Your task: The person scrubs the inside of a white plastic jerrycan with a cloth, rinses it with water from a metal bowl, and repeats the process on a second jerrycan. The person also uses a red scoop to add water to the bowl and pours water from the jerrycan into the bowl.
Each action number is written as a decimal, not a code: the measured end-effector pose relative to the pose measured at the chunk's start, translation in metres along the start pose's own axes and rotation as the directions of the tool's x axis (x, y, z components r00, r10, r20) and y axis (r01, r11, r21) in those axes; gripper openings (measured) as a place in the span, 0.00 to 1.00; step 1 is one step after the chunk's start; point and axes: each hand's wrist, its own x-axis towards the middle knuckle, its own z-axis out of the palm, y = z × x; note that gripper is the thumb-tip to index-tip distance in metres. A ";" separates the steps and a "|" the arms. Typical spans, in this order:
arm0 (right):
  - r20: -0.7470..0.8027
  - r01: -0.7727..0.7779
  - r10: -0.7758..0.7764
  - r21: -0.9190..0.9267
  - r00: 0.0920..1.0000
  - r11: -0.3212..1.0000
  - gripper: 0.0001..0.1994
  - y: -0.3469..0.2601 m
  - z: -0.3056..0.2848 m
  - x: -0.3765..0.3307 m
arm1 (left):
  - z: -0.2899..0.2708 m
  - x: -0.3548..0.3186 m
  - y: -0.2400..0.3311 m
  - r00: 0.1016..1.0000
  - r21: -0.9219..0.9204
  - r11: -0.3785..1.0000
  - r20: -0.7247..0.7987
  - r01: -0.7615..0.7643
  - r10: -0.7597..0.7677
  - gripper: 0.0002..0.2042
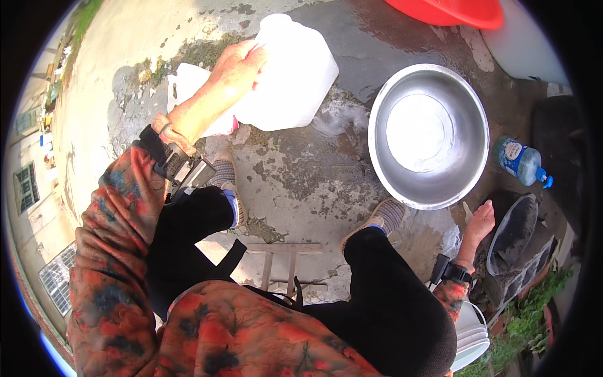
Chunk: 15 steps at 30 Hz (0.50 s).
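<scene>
A seated person's left hand (242, 63) grips the top of a white plastic jug (292, 72), tilted on wet concrete ground (301, 182). The right hand (480, 223) hangs loosely open, touching nothing, just below a steel basin (429, 135), with a blue bottle (521, 161) beyond it.

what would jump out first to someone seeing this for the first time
Probably the big steel basin at centre right on the wet concrete, shining in the sun. Next, the white jug at top centre, tipped and gripped by the left hand. The right hand hangs open at lower right beside a dark bucket, with a red tub at the top edge.
</scene>
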 end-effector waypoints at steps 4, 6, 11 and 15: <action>0.169 0.137 -0.164 0.160 0.972 0.978 0.21 -0.045 0.035 -0.004 | 0.000 0.002 0.004 1.000 -0.077 0.997 -0.011 0.015 -0.016 0.14; 0.255 0.075 -0.144 0.261 0.956 0.962 0.18 -0.060 0.070 -0.006 | 0.001 0.002 0.005 0.998 -0.084 0.995 -0.023 0.055 -0.057 0.14; 0.564 0.272 -0.171 -0.098 0.808 0.957 0.18 -0.052 0.143 0.003 | 0.003 0.000 0.003 1.000 -0.053 0.998 -0.001 0.016 -0.016 0.14; 0.624 0.430 -0.165 -0.302 0.764 0.851 0.27 -0.037 0.158 -0.003 | 0.003 0.001 0.000 1.000 -0.026 1.000 -0.004 0.001 -0.001 0.15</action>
